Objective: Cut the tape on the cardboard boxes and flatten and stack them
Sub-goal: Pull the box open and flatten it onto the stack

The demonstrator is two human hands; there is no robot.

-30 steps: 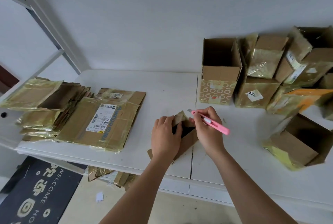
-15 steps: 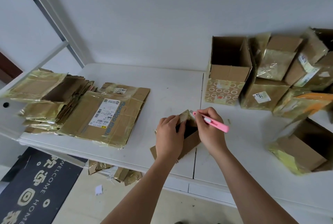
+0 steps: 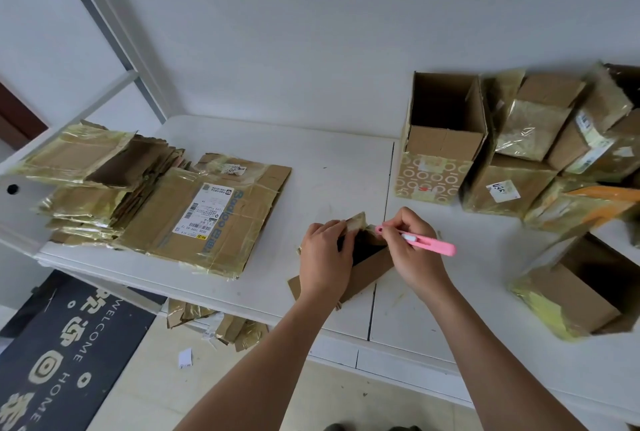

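A small brown cardboard box [image 3: 369, 269] lies on the white table [image 3: 329, 167] near its front edge, open side up and dark inside. My left hand [image 3: 325, 257] grips its left wall and a taped flap. My right hand [image 3: 414, 250] holds a pink utility knife [image 3: 426, 243], its tip at the box's top rim. A stack of flattened taped boxes [image 3: 145, 202] lies at the left of the table. Several unflattened boxes [image 3: 540, 150] are piled at the right.
An upright open box with a ring pattern [image 3: 440, 139] stands behind my hands. Another open box [image 3: 581, 288] lies on its side at the right front. Tape and cardboard scraps [image 3: 214, 323] litter the floor beside a dark welcome mat [image 3: 59, 358]. A metal frame [image 3: 104, 22] rises at the left.
Both hands stay on the small box with the knife at its rim. The knife tip has shifted slightly along the rim; the view has moved a little.
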